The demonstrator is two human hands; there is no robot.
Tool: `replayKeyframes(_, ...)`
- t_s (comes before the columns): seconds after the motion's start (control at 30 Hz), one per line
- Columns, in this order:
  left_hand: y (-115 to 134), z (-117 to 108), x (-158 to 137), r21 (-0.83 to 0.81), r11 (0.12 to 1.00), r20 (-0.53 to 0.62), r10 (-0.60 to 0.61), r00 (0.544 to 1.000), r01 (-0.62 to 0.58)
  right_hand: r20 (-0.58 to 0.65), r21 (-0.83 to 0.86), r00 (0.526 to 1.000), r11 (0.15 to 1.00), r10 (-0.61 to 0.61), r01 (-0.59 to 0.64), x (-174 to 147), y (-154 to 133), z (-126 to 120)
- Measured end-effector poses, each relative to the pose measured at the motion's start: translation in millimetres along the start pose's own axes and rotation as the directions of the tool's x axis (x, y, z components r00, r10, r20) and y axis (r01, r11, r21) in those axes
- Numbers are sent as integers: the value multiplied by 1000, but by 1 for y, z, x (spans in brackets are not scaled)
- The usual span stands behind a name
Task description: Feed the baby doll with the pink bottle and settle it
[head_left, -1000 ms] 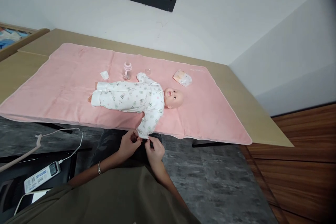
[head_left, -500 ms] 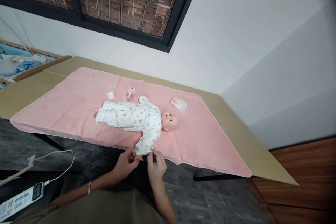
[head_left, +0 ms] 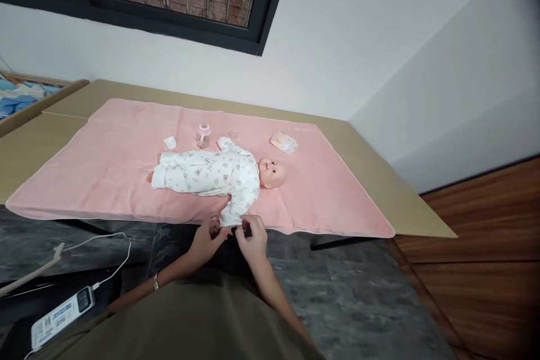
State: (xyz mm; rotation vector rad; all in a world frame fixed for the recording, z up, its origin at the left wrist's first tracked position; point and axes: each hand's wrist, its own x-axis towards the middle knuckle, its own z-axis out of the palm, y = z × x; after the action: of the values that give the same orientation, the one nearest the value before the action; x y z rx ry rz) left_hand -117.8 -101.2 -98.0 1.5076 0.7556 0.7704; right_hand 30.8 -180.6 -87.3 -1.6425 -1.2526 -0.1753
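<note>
A baby doll point(head_left: 272, 173) in a white patterned outfit point(head_left: 202, 171) lies on its back on a pink blanket point(head_left: 333, 191), head to the right. Its near arm reaches over the blanket's front edge, with the doll's small hand point(head_left: 226, 232) showing below the sleeve cuff. My left hand point(head_left: 207, 241) is closed at the left side of that cuff, thumb beside the doll's hand. On the right side of the cuff, my right hand point(head_left: 253, 238) pinches the edge of the sleeve point(head_left: 232, 212) between thumb and fingers.
Behind the doll stand a baby bottle point(head_left: 203, 135), a small white packet point(head_left: 170, 142), a clear round piece point(head_left: 233, 134) and a pack of wipes or similar point(head_left: 284, 142). A white power bank point(head_left: 63, 318) with a cable is at lower left. A wooden-edged crib point(head_left: 50, 100) adjoins the table.
The camera view has shifted, so the doll and table sit higher in the picture. Both hands stay at the doll's cuff, with the fingers slightly repositioned.
</note>
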Motion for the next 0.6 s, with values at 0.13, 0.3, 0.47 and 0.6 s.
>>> replayKeyframes(0.13, 16, -7, 11, 92, 994, 157, 45, 987, -60, 115, 52, 988, 992, 106, -112, 3, 0, -9)
replayKeyframes(0.3, 24, -10, 19, 213, 959, 164, 151, 975, -185, 190, 140, 980, 987, 51, -79, 4, 4, -20)
replayKeyframes(0.47, 24, -9, 17, 203, 968, 115, 125, 985, -147, 248, 210, 968, 978, -40, -13, 6, 8, -27)
replayKeyframes(0.6, 29, -10, 17, 356, 906, 72, 216, 974, -227, 248, 245, 955, 965, -161, 99, 6, 17, -29)
